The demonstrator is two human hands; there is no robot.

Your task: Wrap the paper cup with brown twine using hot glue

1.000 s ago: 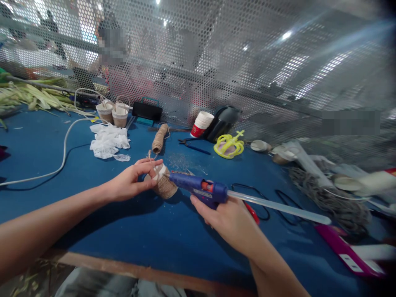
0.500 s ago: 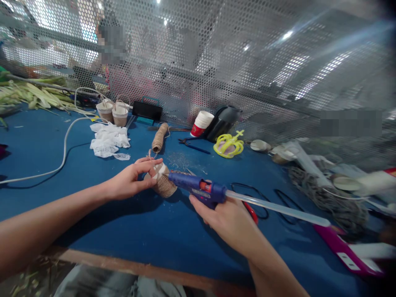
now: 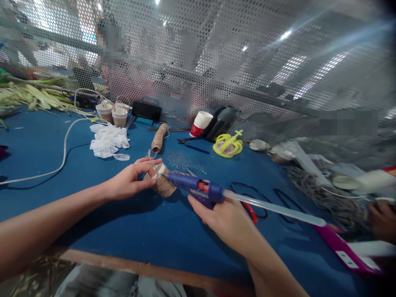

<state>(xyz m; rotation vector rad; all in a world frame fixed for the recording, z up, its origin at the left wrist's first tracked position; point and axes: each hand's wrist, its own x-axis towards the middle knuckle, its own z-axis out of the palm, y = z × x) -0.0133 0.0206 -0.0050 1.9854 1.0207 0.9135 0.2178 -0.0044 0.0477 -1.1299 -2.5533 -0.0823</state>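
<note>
My left hand [image 3: 131,181] grips a small paper cup [image 3: 161,183] lying on its side and partly wound with brown twine. The fingers pinch it near its white end. My right hand [image 3: 224,220] is closed around a blue glue gun [image 3: 198,189]. The gun's nozzle touches the cup at the edge of the twine. A long clear glue stick [image 3: 275,208] juts out of the back of the gun toward the right.
On the blue table [image 3: 139,235] lie a twine spool [image 3: 157,139], white lace [image 3: 107,141], two wrapped cups [image 3: 113,113], a white cable [image 3: 63,150], a yellow crown [image 3: 228,145], red-handled scissors [image 3: 252,212] and grey rope [image 3: 332,200]. Another person's hand [image 3: 382,220] shows at the right edge. Perforated metal screen behind.
Both hands have stayed almost still on the cup and the gun. Another person's hand has come into view at the right edge.
</note>
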